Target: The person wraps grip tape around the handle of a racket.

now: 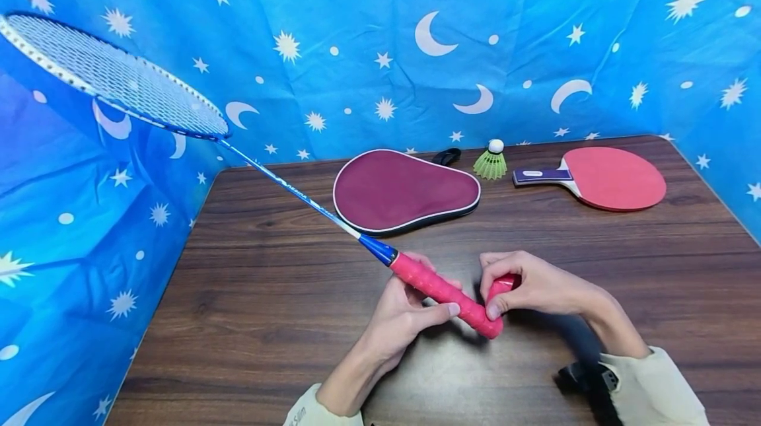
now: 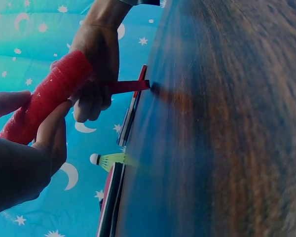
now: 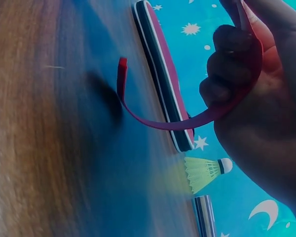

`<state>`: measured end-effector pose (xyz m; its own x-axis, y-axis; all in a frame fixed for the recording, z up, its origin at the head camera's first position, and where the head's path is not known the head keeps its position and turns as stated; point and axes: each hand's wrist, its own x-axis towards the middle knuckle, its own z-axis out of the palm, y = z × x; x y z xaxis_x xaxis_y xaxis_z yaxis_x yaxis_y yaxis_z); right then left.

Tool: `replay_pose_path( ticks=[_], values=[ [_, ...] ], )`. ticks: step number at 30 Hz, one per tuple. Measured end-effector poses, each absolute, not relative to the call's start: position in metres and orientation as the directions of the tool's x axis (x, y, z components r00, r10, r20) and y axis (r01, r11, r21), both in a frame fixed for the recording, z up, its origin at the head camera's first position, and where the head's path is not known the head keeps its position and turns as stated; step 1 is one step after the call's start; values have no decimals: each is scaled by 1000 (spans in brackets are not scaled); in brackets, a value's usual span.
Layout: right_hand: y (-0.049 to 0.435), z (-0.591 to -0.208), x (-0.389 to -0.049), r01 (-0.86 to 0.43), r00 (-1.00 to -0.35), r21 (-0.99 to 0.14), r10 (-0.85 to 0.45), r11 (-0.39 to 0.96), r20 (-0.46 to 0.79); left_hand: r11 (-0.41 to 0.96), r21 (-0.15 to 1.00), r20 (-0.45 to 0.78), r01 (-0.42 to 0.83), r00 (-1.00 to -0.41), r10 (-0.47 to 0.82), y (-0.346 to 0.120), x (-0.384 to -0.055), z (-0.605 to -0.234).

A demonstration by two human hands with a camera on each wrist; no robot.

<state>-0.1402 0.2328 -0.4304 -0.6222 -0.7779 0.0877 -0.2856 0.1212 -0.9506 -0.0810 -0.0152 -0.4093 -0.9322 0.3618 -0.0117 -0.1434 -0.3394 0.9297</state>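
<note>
A blue and white badminton racket (image 1: 324,213) slants up to the left, its head high over the table's left side. My left hand (image 1: 395,320) grips its red-wrapped handle (image 1: 436,286), thumb lying along the near side. At the butt end, my right hand (image 1: 538,284) pinches a red grip tape (image 1: 503,286) between thumb and forefinger. In the right wrist view the tape's loose tail (image 3: 163,124) runs past the curled fingers and hangs in a curve. From the left wrist view, the handle's butt (image 2: 74,71) overlaps the right hand.
Along the back of the wooden table (image 1: 267,320) lie a maroon paddle case (image 1: 404,191), a yellow-green shuttlecock (image 1: 491,160) and a red table tennis paddle (image 1: 615,178). A blue cloth (image 1: 357,49) with stars and moons hangs behind and at the sides.
</note>
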Motion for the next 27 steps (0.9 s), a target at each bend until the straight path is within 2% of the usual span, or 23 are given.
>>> replay_pose_path(
  ticks=[6,10,16,27],
  values=[
    [231,-432,-141,-292,-610,-947,-789,138,74,-339,929,-1,-151,-914,405,-14,-80,-407],
    [232,-432,-141,-296,-575,-946,-816,132,66,-344,924,-14,-166,-914,406,-14,-80,-408],
    [232,-429,-140,-238,-515,-964,-857,117,23,-385,904,1,-187,-898,439,-16,-80,-411],
    [231,-429,-137,-202,-519,-966,-854,161,-33,-425,889,37,-172,-897,441,-16,-81,-409]
  ],
)
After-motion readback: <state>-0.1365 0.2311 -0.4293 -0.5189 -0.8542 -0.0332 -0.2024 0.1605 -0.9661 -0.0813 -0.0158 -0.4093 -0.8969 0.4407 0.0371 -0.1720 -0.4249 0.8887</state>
